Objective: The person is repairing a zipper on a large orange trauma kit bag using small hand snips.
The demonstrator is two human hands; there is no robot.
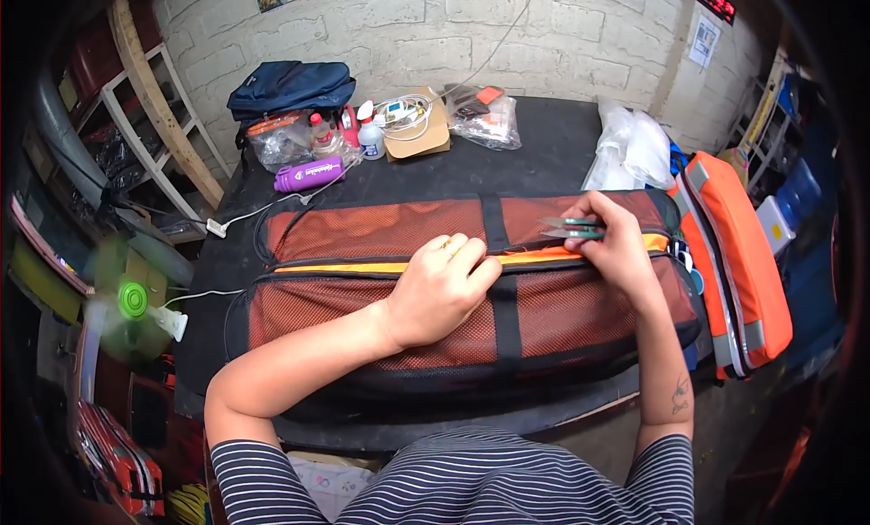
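A long mesh bag with black trim and an orange-red inside lies across the black table in front of me. Its zipped top is partly parted, showing a bright orange strip along the middle. My left hand is closed on the bag's edge beside this opening, near the central black strap; its fingertips are partly hidden. In my right hand I hold small green-handled thread snips, their metal blades pointing left just above the bag's far side.
Along the table's back stand a navy backpack, a purple bottle, a spray bottle, a cardboard box with cables, and plastic bags. An orange bag stands at the right edge; a green fan spins at left.
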